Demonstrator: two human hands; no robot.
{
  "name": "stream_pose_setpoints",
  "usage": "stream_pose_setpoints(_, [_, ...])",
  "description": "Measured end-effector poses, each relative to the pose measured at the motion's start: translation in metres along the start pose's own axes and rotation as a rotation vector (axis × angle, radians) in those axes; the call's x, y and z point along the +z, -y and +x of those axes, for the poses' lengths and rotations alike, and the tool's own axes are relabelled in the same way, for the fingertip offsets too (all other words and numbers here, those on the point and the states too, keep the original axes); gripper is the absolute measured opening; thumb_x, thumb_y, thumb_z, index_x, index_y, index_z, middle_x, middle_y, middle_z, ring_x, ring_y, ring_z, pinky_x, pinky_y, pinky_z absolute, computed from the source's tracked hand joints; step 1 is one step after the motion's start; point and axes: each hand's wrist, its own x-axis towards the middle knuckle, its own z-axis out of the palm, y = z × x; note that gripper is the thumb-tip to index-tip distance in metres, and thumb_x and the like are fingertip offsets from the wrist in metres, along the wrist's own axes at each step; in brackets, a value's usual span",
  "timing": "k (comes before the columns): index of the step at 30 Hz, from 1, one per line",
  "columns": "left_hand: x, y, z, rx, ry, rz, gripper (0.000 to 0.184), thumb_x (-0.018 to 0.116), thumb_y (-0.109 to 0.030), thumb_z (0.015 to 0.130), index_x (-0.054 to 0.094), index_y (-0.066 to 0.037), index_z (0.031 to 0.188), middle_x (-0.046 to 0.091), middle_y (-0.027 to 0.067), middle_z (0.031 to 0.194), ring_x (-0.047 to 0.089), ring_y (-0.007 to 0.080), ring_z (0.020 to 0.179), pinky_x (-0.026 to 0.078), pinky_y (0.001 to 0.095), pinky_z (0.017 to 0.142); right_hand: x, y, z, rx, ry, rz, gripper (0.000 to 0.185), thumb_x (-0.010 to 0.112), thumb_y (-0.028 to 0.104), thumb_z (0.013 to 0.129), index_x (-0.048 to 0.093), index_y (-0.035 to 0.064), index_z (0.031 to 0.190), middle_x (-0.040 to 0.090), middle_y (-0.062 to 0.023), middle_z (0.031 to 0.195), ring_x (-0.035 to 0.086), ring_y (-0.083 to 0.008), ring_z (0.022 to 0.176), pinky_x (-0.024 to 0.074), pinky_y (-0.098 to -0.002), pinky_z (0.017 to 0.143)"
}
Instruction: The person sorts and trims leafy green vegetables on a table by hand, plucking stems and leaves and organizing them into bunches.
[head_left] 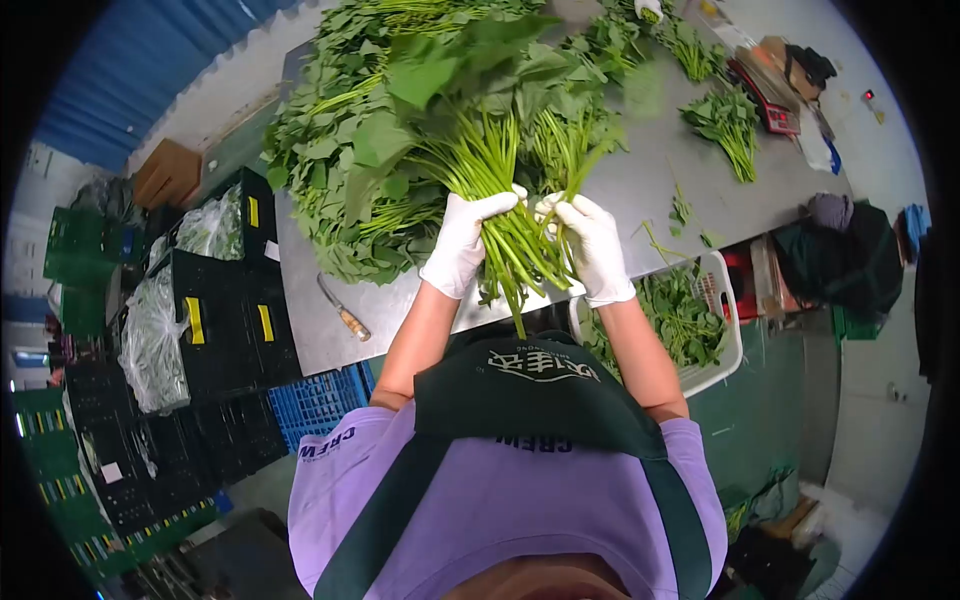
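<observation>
My left hand [464, 238], in a white glove, is wrapped round a thick bunch of leafy green stems [490, 160]. The cut ends point toward me and the leaves fan out away from me. Beside it, my right hand [592, 245], also gloved, is closed with its thumb and fingers pinching a few leafy stems [582, 172] at the bunch's right side. A large pile of leafy greens [345, 150] covers the left and far part of the metal table [640, 190]. A curved knife with a wooden handle [352, 322] lies on the table left of my left forearm.
A white basket [735, 330] with loose greens stands below the table edge at right. A separate bunch [728, 130] lies near a red scale [768, 98]. Black crates [225, 310] with plastic-bagged goods are stacked at left, near a blue crate [318, 405].
</observation>
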Motion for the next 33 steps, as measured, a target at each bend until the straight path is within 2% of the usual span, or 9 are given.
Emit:
stream_pose_setpoints(6, [-0.005, -0.007, 0.027, -0.051, -0.113, -0.216, 0.022, 0.064, -0.008, 0.075, 0.062, 0.0, 0.095, 0.064, 0.0093, 0.088, 0.061, 0.019, 0.083, 0.05, 0.0295, 0.078, -0.11, 0.021, -0.026, -0.274, 0.06, 0.651, 0.006, 0.054, 0.002, 0.086, 0.054, -0.0014, 0.091, 0.056, -0.0052, 0.075, 0.053, -0.0131, 0.064, 0.0481, -0.0243, 0.059])
stream_pose_setpoints(9, [-0.028, -0.027, 0.042, 0.056, -0.183, -0.341, 0.018, 0.063, -0.01, 0.078, 0.062, 0.0, 0.093, 0.063, 0.0093, 0.085, 0.061, 0.0195, 0.078, 0.05, 0.0319, 0.076, -0.197, 0.016, -0.073, -0.301, -0.321, 0.489, 0.019, 0.06, 0.005, 0.084, 0.054, -0.0008, 0.1, 0.058, -0.0024, 0.083, 0.054, -0.0109, 0.068, 0.0458, -0.0221, 0.054])
stream_pose_setpoints(12, [-0.045, -0.028, 0.049, 0.073, -0.136, -0.294, 0.019, 0.063, -0.009, 0.078, 0.063, 0.002, 0.095, 0.064, 0.0094, 0.087, 0.061, 0.0195, 0.079, 0.05, 0.0312, 0.076, -0.328, -0.022, -0.106, 0.427, -0.507, -0.818, 0.045, 0.07, 0.02, 0.078, 0.052, 0.0036, 0.117, 0.061, -0.0076, 0.099, 0.059, -0.0128, 0.083, 0.0478, -0.0257, 0.063])
stream_pose_setpoints(13, [-0.033, -0.024, 0.039, 0.256, -0.127, 0.017, 0.021, 0.063, -0.007, 0.077, 0.063, 0.003, 0.095, 0.064, 0.0095, 0.086, 0.061, 0.0191, 0.078, 0.05, 0.0306, 0.074, -0.314, -0.021, -0.106, 0.387, -0.561, -1.184, 0.051, 0.071, 0.026, 0.076, 0.052, 0.0038, 0.118, 0.06, -0.0105, 0.104, 0.059, -0.0155, 0.087, 0.0473, -0.0283, 0.069])
stream_pose_setpoints(15, [-0.016, -0.024, 0.035, 0.089, -0.126, -0.134, 0.019, 0.064, -0.004, 0.075, 0.064, 0.004, 0.092, 0.064, 0.0097, 0.084, 0.062, 0.0179, 0.076, 0.05, 0.0291, 0.072, -0.245, -0.012, -0.105, 0.254, -0.642, -1.917, 0.062, 0.072, 0.038, 0.072, 0.053, 0.0042, 0.121, 0.058, -0.0163, 0.116, 0.059, -0.0209, 0.094, 0.0463, -0.0337, 0.081])
stream_pose_setpoints(17, [0.002, -0.01, 0.033, 0.076, -0.119, -0.062, 0.019, 0.067, -0.002, 0.073, 0.064, 0.004, 0.09, 0.066, 0.0113, 0.083, 0.063, 0.0184, 0.075, 0.052, 0.0289, 0.071, -0.184, 0.006, -0.07, -0.058, -0.306, -0.816, 0.061, 0.061, 0.029, 0.083, 0.041, 0.0014, 0.133, 0.05, -0.0159, 0.129, 0.051, -0.0257, 0.113, 0.0361, -0.0328, 0.098])
stream_pose_setpoints(19, [0.022, -0.002, 0.024, 0.061, -0.114, 0.034, 0.018, 0.068, 0.0, 0.071, 0.064, 0.005, 0.088, 0.066, 0.0101, 0.08, 0.063, 0.0174, 0.07, 0.052, 0.028, 0.067, -0.11, 0.023, -0.037, -0.162, 0.0, -0.484, 0.058, 0.056, 0.022, 0.087, 0.035, 0.0007, 0.136, 0.043, -0.0158, 0.135, 0.045, -0.0222, 0.121, 0.0309, -0.032, 0.103])
stream_pose_setpoints(24, [0.032, 0.01, 0.004, 0.248, -0.216, 0.2, 0.024, 0.068, 0.004, 0.069, 0.062, 0.002, 0.093, 0.064, 0.0064, 0.082, 0.062, 0.0142, 0.071, 0.05, 0.0257, 0.065, 0.011, -0.002, 0.002, 0.017, 0.524, -0.335, 0.087, 0.07, -0.003, 0.068, 0.022, 0.0033, 0.14, 0.046, -0.0075, 0.119, 0.05, -0.0142, 0.101, 0.0466, -0.0273, 0.083])
stream_pose_setpoints(33, [-0.038, -0.035, -0.047, 0.207, -0.47, 0.171, 0.021, 0.068, -0.004, 0.074, 0.062, -0.001, 0.094, 0.063, 0.0033, 0.081, 0.058, 0.0111, 0.067, 0.046, 0.0253, 0.061, 0.088, -0.056, 0.011, 0.428, 0.69, -0.313, 0.036, 0.07, -0.001, 0.066, 0.057, -0.0024, 0.1, 0.061, -0.0057, 0.087, 0.058, -0.014, 0.079, 0.0478, -0.0275, 0.071])
